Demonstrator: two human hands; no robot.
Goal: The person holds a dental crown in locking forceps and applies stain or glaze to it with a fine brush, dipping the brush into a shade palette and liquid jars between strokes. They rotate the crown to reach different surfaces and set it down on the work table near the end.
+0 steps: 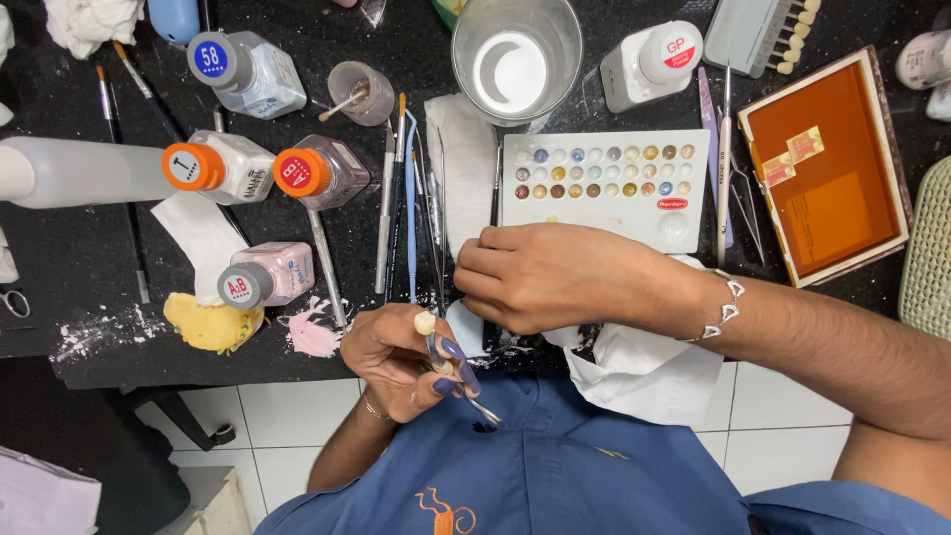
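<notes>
My left hand point(401, 362) is curled around metal tweezers point(475, 404) whose tips hold a small cream tooth crown point(425, 322) near the bench's front edge. My right hand point(555, 275) rests knuckles-up on the black bench, fingers folded, just below a white mixing palette point(693, 213) with several small wells of coloured paste. What the right fingers grip is hidden under the hand. A white tissue point(644, 372) lies beneath my right wrist, which wears a silver bracelet point(721, 309).
Small powder bottles with orange point(317, 173), grey point(265, 277) and blue point(243, 69) caps stand at left. Brushes and thin instruments point(401, 198) lie in the middle. A glass of water point(515, 59), an orange-lined box point(827, 168) and a shade guide point(763, 30) sit behind.
</notes>
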